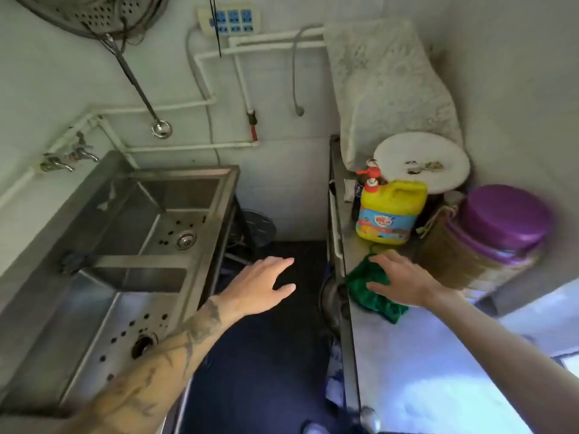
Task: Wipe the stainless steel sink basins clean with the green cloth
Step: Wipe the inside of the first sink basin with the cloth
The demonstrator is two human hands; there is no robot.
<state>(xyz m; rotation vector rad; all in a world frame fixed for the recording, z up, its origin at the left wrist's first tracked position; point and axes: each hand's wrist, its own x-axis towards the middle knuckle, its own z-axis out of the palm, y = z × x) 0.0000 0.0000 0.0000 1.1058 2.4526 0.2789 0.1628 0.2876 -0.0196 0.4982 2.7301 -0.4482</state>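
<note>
We are at the pick-up step: our right hand (404, 281) lies flat over the green cloth (372, 292), fingers spread and not yet closed on it. The cloth sits bunched on the left edge of the bench (423, 371) on our right, just in front of the yellow bottle (390, 213) and well apart from the sink (156, 245) across the aisle. Our left hand (266, 285) hangs open and empty over the dark floor (266, 355) between bench and sink.

To do this well, we judge we should curl the fingers down and gather the cloth from its middle, so that it comes up as one wad and does not trail a corner. One part of it overhangs the bench edge, so a sloppy pinch could let it slip to the floor. We should also keep the wrist low and clear of the yellow bottle and the purple-lidded jar (498, 227) behind.

The cloth is crumpled, but its long axis seems to run from the bench edge near the top left towards us and to the right, its nearer end pointing at the bright, bare stretch of bench. The sink runs lengthwise away from us, with a near basin (119, 324) and a far basin (175, 220). Both look dry, and neither has been wiped yet.
</note>
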